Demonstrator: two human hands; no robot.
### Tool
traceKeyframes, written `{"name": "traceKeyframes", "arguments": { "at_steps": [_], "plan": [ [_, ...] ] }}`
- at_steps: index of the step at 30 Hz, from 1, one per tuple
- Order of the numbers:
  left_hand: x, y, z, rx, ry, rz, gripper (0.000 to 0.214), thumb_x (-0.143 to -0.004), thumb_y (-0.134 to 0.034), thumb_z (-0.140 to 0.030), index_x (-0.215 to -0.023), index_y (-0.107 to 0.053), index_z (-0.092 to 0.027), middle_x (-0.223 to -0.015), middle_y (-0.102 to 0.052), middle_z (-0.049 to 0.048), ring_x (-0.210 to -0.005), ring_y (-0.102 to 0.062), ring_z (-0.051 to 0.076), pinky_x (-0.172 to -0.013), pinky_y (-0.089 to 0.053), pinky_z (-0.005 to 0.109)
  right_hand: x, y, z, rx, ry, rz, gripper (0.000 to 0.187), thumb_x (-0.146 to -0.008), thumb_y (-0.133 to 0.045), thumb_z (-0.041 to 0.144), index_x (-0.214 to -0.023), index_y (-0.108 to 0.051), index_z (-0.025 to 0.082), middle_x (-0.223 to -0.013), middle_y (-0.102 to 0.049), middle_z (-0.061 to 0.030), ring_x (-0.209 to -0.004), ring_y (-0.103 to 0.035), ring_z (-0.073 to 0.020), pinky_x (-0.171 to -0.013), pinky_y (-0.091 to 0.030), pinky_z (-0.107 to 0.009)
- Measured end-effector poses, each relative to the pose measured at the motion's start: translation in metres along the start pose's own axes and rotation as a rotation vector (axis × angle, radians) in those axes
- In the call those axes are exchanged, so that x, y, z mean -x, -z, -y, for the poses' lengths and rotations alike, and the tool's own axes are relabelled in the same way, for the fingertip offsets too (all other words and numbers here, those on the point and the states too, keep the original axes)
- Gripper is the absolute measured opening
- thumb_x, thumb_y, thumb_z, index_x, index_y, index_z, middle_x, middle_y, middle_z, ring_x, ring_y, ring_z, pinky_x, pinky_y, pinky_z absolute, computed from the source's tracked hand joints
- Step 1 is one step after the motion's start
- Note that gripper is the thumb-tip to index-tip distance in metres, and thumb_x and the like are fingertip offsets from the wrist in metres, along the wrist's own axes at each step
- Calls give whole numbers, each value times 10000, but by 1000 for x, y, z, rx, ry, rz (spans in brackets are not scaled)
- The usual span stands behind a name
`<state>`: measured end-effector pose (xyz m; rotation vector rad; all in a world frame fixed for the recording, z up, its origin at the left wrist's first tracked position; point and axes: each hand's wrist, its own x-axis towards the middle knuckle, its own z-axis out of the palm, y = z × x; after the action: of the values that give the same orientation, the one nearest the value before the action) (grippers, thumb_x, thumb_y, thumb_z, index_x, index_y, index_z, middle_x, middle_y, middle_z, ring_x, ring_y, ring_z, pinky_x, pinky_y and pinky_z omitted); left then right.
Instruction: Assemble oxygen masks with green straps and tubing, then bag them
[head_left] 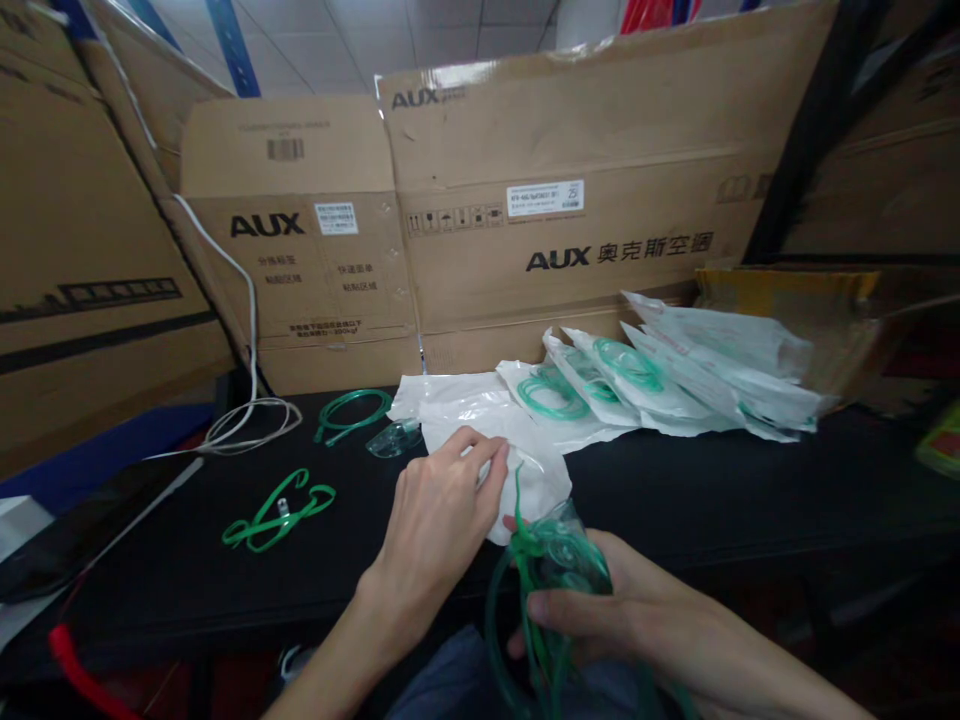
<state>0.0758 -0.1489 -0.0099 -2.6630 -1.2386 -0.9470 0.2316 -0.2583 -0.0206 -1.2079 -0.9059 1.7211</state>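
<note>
My right hand [600,605] is closed around a clear green oxygen mask with its coiled green tubing [555,570], held over my lap at the table's near edge. My left hand [442,515] reaches forward, its fingers pinching the edge of an empty white plastic pouch [480,420] lying flat on the black table [750,490]. The tubing loops hang down below my right hand.
A pile of sealed pouches with green tubing [675,380] lies at the back right. Loose green tubing [352,410], a clear mask [394,438] and a green strap [277,515] lie at the left. A white cable [247,420] and AUX cardboard boxes [570,200] stand behind.
</note>
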Motion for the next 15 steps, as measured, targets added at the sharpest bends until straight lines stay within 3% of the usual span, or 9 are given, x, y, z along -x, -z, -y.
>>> {"name": "traceKeyframes", "arguments": {
  "at_steps": [3, 8, 15],
  "plan": [
    [5, -3, 1, 49, -24, -31, 235, -1003, -523, -275, -1097, -739, -273, -1053, -739, -16, -739, -721, 161, -656, -556, 280, -4, 2, 4, -110, 28, 2, 490, -755, -850, 344, -1141, -613, 160, -949, -729, -49, -920, -744, -260, -810, -582, -377],
    [10, -8, 2, 87, -19, -53, 256, -976, -554, -233, -1163, -715, -302, -1070, -723, -23, -644, -688, 129, -608, -561, 263, -8, 2, 5, -191, 74, 14, 665, -817, -807, 318, -1400, -491, 269, -1096, -705, -62, -945, -753, -300, -811, -600, -437],
    [5, -8, 6, 172, -123, 10, 377, -981, -492, -114, -1326, -559, -252, -1137, -677, 19, -892, -713, 192, -774, -600, 326, -2, -7, 3, -300, 72, 7, 829, -876, -760, 332, -1546, -272, 309, -1036, -729, -75, -913, -764, -300, -783, -614, -434]
  ]
}}
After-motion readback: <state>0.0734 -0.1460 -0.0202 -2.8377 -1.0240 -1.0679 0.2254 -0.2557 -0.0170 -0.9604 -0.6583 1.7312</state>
